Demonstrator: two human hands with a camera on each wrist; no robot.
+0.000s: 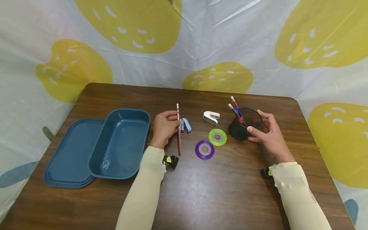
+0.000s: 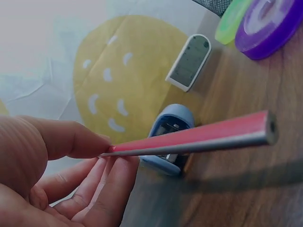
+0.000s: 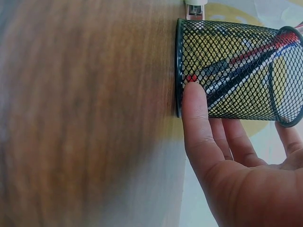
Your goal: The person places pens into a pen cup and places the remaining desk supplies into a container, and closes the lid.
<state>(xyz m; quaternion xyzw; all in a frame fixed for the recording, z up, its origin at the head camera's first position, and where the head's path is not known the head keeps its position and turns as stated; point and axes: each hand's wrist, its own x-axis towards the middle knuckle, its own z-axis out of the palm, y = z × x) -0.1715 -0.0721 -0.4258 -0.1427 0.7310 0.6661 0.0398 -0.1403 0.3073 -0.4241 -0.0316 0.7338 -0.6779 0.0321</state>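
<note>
A red-and-dark striped pencil [image 1: 179, 140] is pinched between the thumb and fingers of my left hand [image 1: 165, 126]. Its white eraser end points to the back of the table, and the blunt end faces the left wrist camera [image 2: 270, 127]. Behind the pencil lies a small blue stapler [image 1: 187, 125], partly covered by it. My right hand [image 1: 268, 135] holds the black mesh pen cup [image 3: 227, 42] from its right side, thumb and fingers against the mesh and rim. Two eraser-topped pencils [image 1: 233, 101] and some pens with red and blue parts [image 1: 240, 119] lean inside the cup.
A white-and-pink stapler [image 1: 210, 118] lies left of the cup. In front of it are a green tape roll [image 1: 217, 137] and a purple one [image 1: 204, 149]. At the left, a blue plastic box [image 1: 123, 143] overlaps its lid [image 1: 70, 153]. A patterned curtain [image 1: 161, 70] hangs behind.
</note>
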